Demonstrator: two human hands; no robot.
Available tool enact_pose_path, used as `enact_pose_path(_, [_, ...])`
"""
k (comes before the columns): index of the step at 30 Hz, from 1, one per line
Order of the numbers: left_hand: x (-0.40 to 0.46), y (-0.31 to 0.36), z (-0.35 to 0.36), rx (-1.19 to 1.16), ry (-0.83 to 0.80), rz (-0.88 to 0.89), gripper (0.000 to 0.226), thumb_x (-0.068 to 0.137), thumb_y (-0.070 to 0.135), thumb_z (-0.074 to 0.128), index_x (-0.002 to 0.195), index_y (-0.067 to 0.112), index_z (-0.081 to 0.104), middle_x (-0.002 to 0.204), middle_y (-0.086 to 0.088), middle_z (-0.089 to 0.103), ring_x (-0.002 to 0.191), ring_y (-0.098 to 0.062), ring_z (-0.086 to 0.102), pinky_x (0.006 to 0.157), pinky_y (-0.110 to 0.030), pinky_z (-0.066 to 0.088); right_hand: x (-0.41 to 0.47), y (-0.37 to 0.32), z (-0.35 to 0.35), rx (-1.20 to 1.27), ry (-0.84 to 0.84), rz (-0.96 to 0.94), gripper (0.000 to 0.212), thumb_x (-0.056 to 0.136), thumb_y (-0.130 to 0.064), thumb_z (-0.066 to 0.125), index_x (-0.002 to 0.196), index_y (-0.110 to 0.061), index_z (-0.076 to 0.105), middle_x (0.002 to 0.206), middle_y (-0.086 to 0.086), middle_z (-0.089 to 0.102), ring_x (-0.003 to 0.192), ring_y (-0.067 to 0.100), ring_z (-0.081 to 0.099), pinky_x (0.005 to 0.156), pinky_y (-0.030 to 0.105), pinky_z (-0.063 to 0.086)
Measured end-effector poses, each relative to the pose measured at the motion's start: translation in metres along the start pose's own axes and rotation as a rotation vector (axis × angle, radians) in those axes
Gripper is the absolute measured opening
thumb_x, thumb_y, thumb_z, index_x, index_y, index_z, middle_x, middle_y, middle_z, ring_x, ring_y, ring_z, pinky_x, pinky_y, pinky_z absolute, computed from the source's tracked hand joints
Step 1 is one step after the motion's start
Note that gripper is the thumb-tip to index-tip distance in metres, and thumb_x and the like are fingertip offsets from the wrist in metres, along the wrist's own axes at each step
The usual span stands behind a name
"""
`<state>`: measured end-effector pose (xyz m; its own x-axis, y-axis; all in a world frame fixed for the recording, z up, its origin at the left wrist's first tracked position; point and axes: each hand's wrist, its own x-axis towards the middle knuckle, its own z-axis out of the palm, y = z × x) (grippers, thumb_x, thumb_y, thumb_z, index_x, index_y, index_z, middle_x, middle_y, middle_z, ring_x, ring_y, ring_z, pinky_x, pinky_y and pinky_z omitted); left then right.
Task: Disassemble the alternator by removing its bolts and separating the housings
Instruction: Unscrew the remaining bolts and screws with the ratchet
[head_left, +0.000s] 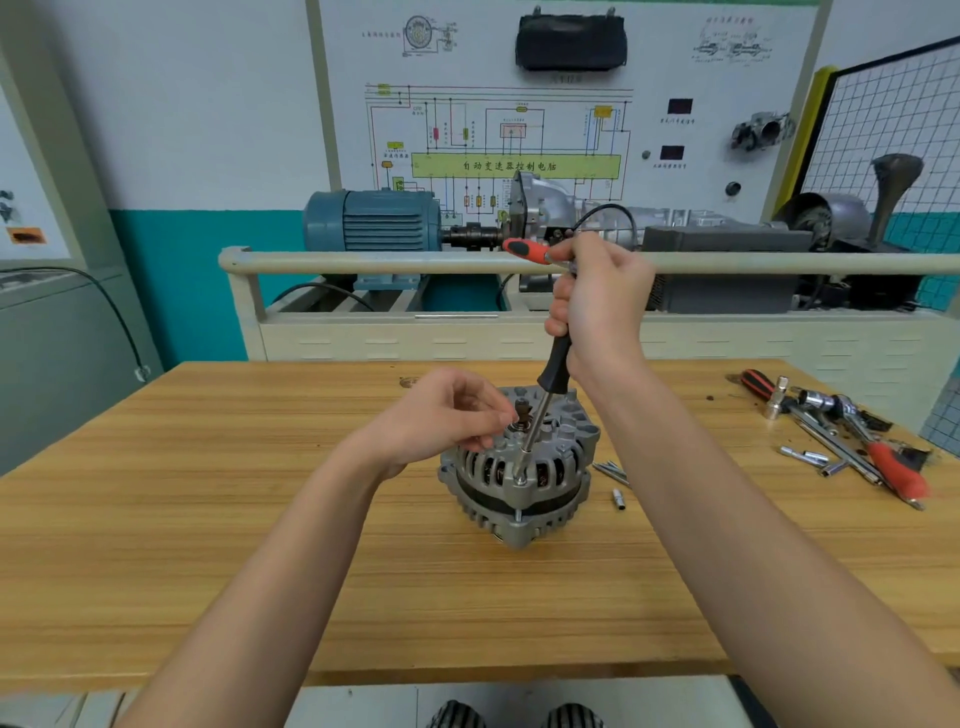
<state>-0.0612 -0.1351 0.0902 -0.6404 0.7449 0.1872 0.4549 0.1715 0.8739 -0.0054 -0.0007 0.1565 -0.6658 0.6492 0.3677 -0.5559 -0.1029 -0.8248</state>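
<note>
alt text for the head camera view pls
A person's right hand grips a T-handle driver set on a bolt of an alternator on a wooden table, while the left hand rests on its top. Loose tools lie to the right.

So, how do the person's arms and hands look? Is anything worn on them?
Both forearms are bare right up to the picture's lower edge: no sleeves show. The left hand and the right hand wear no gloves, and no watch, ring or bracelet is visible on the parts shown.
</note>
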Motion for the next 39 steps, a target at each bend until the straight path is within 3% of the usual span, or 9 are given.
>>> enact_pose_path(7, [0.000,0.004,0.013,-0.021,-0.016,0.062,0.021,0.083,-0.001,0.069,0.103,0.005,0.067,0.093,-0.006,0.069,0.085,-0.012,0.065,0.082,-0.024,0.054,0.001,0.005,0.008,-0.086,0.022,-0.081,0.030,0.091,-0.005,0.047,0.062,-0.007,0.057,0.038,-0.008,0.029,0.038,0.012,0.019,0.043,0.023,0.017])
enact_pose_path(11, [0.006,0.006,0.026,-0.097,-0.016,0.096,0.025,0.083,-0.002,0.069,0.108,-0.002,0.064,0.095,-0.009,0.069,0.086,-0.014,0.066,0.082,-0.021,0.054,0.002,0.008,0.013,-0.197,0.055,-0.136,0.031,0.090,-0.011,0.048,0.061,-0.010,0.060,0.042,-0.006,0.033,0.044,0.017,0.023,0.051,0.031,0.021])
enact_pose_path(14, [0.010,0.010,0.036,-0.142,-0.021,0.115,0.015,0.089,0.005,0.064,0.102,-0.003,0.063,0.082,-0.006,0.067,0.073,-0.010,0.065,0.072,-0.018,0.051,0.000,0.008,0.015,-0.223,0.078,-0.153,0.032,0.090,-0.012,0.048,0.059,-0.014,0.058,0.046,-0.002,0.033,0.044,0.018,0.024,0.053,0.035,0.024])
enact_pose_path(16, [0.012,0.014,0.044,-0.190,-0.032,0.106,0.007,0.094,0.008,0.056,0.091,0.002,0.057,0.065,-0.002,0.053,0.059,-0.011,0.053,0.061,-0.020,0.046,-0.002,0.008,0.016,-0.249,0.089,-0.175,0.031,0.090,-0.012,0.048,0.061,-0.010,0.058,0.048,0.002,0.032,0.045,0.018,0.024,0.053,0.035,0.024])
enact_pose_path(20, [0.018,0.015,0.057,-0.307,0.010,0.045,0.025,0.097,0.005,0.044,0.074,0.011,0.044,0.050,0.007,0.035,0.045,-0.008,0.030,0.048,-0.021,0.032,-0.006,0.008,0.017,-0.350,0.126,-0.255,0.031,0.092,-0.014,0.048,0.081,0.013,0.060,0.058,0.013,0.039,0.051,0.020,0.028,0.052,0.030,0.024])
enact_pose_path(24, [0.021,0.013,0.061,-0.335,0.019,0.061,0.038,0.095,-0.003,0.037,0.061,0.015,0.037,0.046,0.005,0.029,0.044,-0.011,0.023,0.047,-0.022,0.025,-0.009,0.007,0.018,-0.375,0.139,-0.269,0.030,0.092,-0.014,0.049,0.087,0.012,0.063,0.062,0.014,0.044,0.053,0.019,0.031,0.050,0.028,0.024])
enact_pose_path(31, [0.026,0.010,0.059,-0.364,0.011,0.076,0.041,0.097,0.000,0.037,0.060,0.018,0.033,0.047,0.004,0.025,0.045,-0.013,0.019,0.049,-0.027,0.018,-0.009,0.006,0.020,-0.383,0.156,-0.264,0.030,0.093,-0.014,0.048,0.083,0.011,0.062,0.055,0.009,0.037,0.048,0.016,0.028,0.047,0.026,0.025])
enact_pose_path(36, [0.030,0.004,0.060,-0.451,0.023,0.076,0.039,0.096,-0.002,0.035,0.061,0.016,0.032,0.045,0.005,0.022,0.041,-0.010,0.017,0.042,-0.019,0.020,-0.010,0.008,0.026,-0.426,0.147,-0.270,0.029,0.092,-0.015,0.049,0.082,0.010,0.061,0.053,0.004,0.035,0.051,0.016,0.030,0.046,0.026,0.023])
enact_pose_path(39, [0.032,-0.002,0.058,-0.502,0.000,0.079,0.037,0.097,-0.001,0.036,0.069,0.015,0.018,0.044,0.005,0.021,0.039,-0.009,0.016,0.040,-0.016,0.021,-0.011,0.009,0.030,-0.441,0.131,-0.251,0.028,0.092,-0.016,0.050,0.080,0.006,0.062,0.050,-0.001,0.034,0.047,0.014,0.029,0.045,0.026,0.023])
